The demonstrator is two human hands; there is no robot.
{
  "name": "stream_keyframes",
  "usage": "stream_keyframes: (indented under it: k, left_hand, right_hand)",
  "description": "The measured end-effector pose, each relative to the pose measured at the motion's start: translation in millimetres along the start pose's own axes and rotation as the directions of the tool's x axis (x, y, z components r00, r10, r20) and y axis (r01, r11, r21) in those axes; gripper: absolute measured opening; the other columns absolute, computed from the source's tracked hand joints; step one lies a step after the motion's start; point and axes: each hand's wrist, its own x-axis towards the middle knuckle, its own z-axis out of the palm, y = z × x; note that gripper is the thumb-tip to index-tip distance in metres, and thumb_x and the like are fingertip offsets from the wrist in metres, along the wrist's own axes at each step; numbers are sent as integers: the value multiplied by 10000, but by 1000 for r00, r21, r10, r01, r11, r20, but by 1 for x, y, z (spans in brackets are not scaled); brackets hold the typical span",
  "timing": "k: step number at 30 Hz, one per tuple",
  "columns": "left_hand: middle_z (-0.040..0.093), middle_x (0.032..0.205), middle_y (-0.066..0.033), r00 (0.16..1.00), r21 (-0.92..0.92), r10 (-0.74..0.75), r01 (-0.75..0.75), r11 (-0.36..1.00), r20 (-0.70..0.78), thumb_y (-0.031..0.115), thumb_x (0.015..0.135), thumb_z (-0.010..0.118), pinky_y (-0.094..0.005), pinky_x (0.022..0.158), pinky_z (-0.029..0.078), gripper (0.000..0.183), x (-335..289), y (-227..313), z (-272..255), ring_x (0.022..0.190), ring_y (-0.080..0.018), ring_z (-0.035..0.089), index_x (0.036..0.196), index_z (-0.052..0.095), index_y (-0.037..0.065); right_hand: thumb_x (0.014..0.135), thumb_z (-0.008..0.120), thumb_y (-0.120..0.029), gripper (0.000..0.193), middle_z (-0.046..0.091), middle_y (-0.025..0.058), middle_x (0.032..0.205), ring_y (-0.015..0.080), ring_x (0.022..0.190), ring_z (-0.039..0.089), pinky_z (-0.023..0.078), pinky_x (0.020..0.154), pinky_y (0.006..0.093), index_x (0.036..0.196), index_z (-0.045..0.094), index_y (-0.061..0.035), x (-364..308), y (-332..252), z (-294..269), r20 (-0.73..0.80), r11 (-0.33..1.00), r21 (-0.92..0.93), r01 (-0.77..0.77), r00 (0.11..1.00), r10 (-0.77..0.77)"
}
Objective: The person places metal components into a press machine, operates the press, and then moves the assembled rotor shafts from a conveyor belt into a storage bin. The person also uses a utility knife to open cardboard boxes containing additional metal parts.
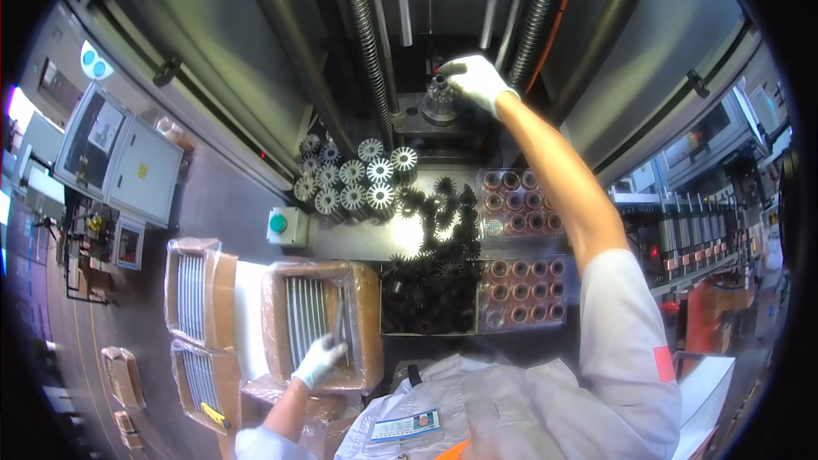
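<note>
My right hand (477,81), in a white glove with darkened fingertips, reaches into the press. Its fingers close at the top of a stepped round metal part (440,104) standing on the press base. The glove hides some of that contact. Low on the left, my gloved left hand (319,359) is over a plastic-lined cardboard box (368,332) of metal shafts (305,311). Its fingers are bent around one shaft (343,324) that lies apart from the row, at the box's right side.
Slotted metal cores (352,172) stand grouped on the bench, beside a heap of dark toothed discs (443,264). Clear trays (521,294) hold copper-coloured rings. A green button box (287,227) sits at the bench's left edge. Vertical press columns (294,43) flank my right arm.
</note>
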Motion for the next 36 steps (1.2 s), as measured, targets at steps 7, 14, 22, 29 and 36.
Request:
stream_keyframes:
  k: [7, 14, 22, 29, 36]
  left_hand:
    - [576, 885, 16, 957, -243, 110, -178, 954, -269, 232, 964, 675, -240, 726, 492, 300, -14, 76, 7, 744, -71, 542, 1192, 603, 51]
    - [616, 842, 23, 782, -77, 511, -570, 818, -358, 234, 945, 690, -225, 622, 416, 302, 74, 336, 53, 695, -50, 509, 1128, 658, -4]
    - [467, 658, 98, 592, -240, 747, -805, 542, -302, 222, 982, 642, -196, 441, 294, 207, 137, 536, 95, 500, -6, 375, 1084, 669, 44]
    - [427, 549, 82, 262, -40, 830, -959, 279, -493, 257, 955, 689, -230, 360, 277, 251, 219, 601, 82, 395, -36, 357, 799, 553, 116]
    - [423, 541, 41, 456, -298, 830, -881, 368, -323, 360, 970, 664, -256, 382, 308, 361, 175, 629, 86, 407, -82, 385, 783, 488, 107]
  right_hand:
    - [926, 484, -72, 492, 602, 210, 1078, 345, 886, 673, 552, 794, 425, 1408, 518, -166, -67, -12, 15, -40, 695, -686, 217, 942, -334]
    - [939, 506, -122, 505, 607, 179, 1032, 351, 862, 671, 555, 785, 443, 1437, 494, -208, -88, -10, 2, -11, 724, -641, 254, 940, -340]
    - [930, 623, -178, 281, 640, 162, 987, 377, 853, 656, 548, 750, 468, 1204, 668, -131, -281, 33, -71, 0, 837, -498, 225, 966, -260]
    - [890, 669, -123, 231, 627, 141, 852, 350, 762, 651, 522, 663, 438, 1117, 702, -95, -426, 55, -120, -71, 873, -480, -82, 996, 55]
    - [885, 669, -76, 208, 693, 152, 869, 296, 789, 690, 541, 723, 367, 1081, 718, -30, -459, 70, -134, -159, 929, -310, -202, 974, 159]
